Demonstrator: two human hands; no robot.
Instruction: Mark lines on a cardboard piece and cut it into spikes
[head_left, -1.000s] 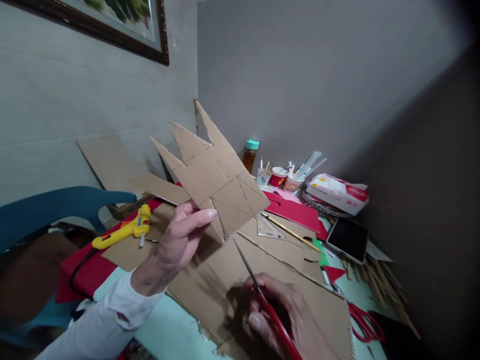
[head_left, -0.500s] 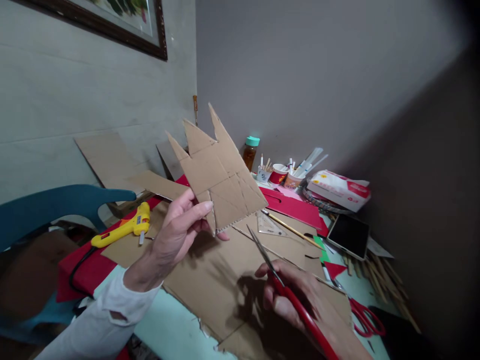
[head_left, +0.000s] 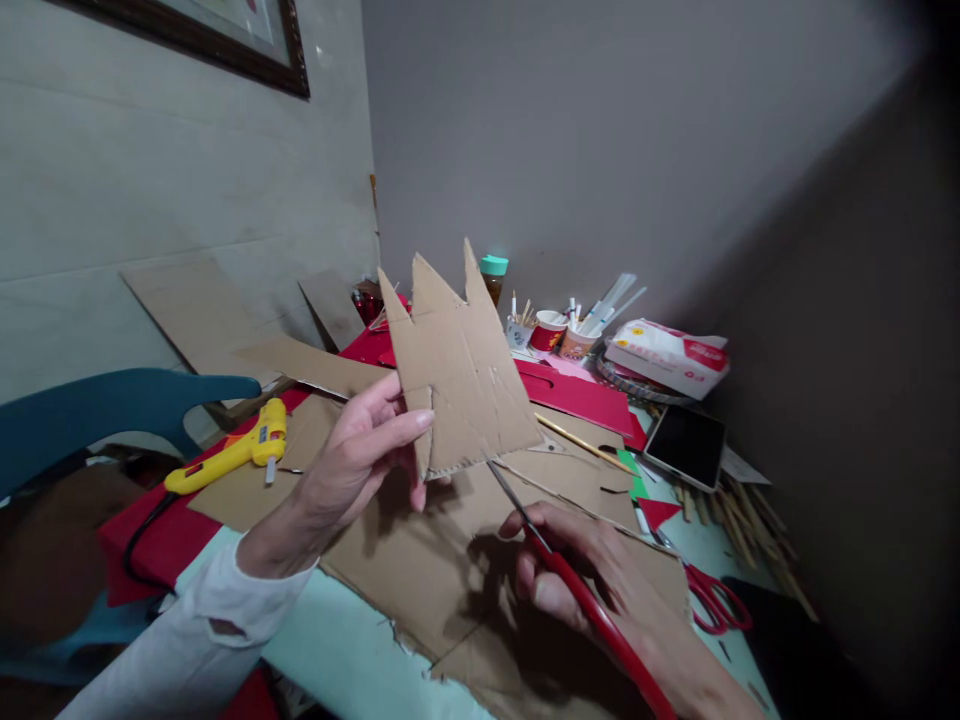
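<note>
A flat piece of brown cardboard [head_left: 469,380] with three pointed spikes along its top edge is held up, pencil lines and a cut on its face. My left hand [head_left: 371,435] pinches its lower left corner, thumb in front and fingers behind. In my right hand [head_left: 577,570] are red-handled scissors [head_left: 592,610], their blades pointing up and left with the tips just at the cardboard's bottom edge. I cannot tell whether the tips touch it. Beneath both hands lies a large cardboard sheet [head_left: 420,560] on the pale green table [head_left: 330,640].
At left, a yellow glue gun [head_left: 232,450] lies near a blue chair [head_left: 127,400]. Cups [head_left: 577,342] of sticks and straws, a tissue pack [head_left: 667,355], a tablet [head_left: 686,445] and a second pair of red scissors [head_left: 716,600] stand or lie at right.
The spiked cardboard has turned more upright, its spikes swinging to the right. Its bottom edge now meets the scissor tips in view. The whole view has shifted slightly.
</note>
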